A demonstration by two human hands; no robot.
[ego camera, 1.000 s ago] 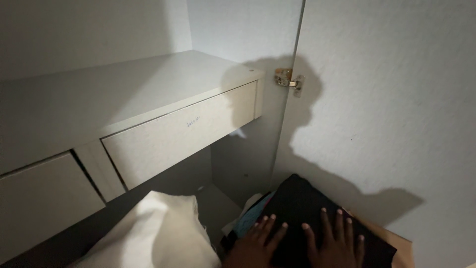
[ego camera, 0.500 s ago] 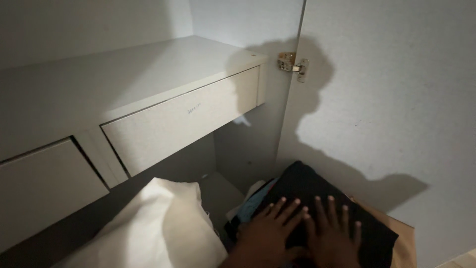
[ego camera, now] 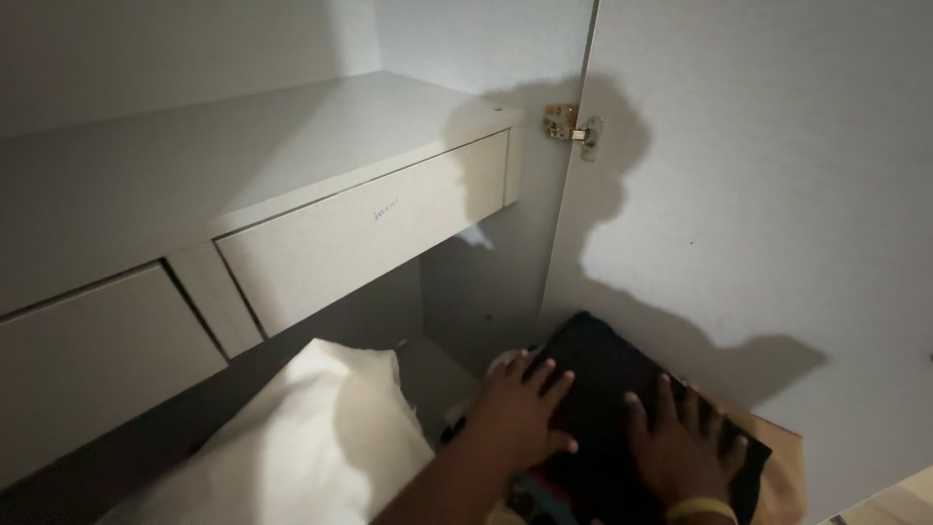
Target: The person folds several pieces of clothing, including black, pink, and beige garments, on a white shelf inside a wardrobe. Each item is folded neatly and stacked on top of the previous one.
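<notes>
Left hand (ego camera: pixel 520 413): flat, palm down, fingers spread on the left part of the folded black garment (ego camera: pixel 607 374); grip apart, clamped on nothing
Right hand (ego camera: pixel 685 447): flat beside the left, fingers splayed on the same garment; grip apart; yellow band (ego camera: pixel 702 508) at the wrist
Folded black garment: top of a stack low inside the wardrobe, against the open door (ego camera: pixel 777 224); coloured cloth edges show beneath, kind unclear
White pillow (ego camera: pixel 311 447): just left of the stack, under the drawers
Drawers (ego camera: pixel 364 243): two pale fronts, shut, below a shelf (ego camera: pixel 243 146)
Hinge (ego camera: pixel 573 124): metal, at the door's inner edge
</notes>
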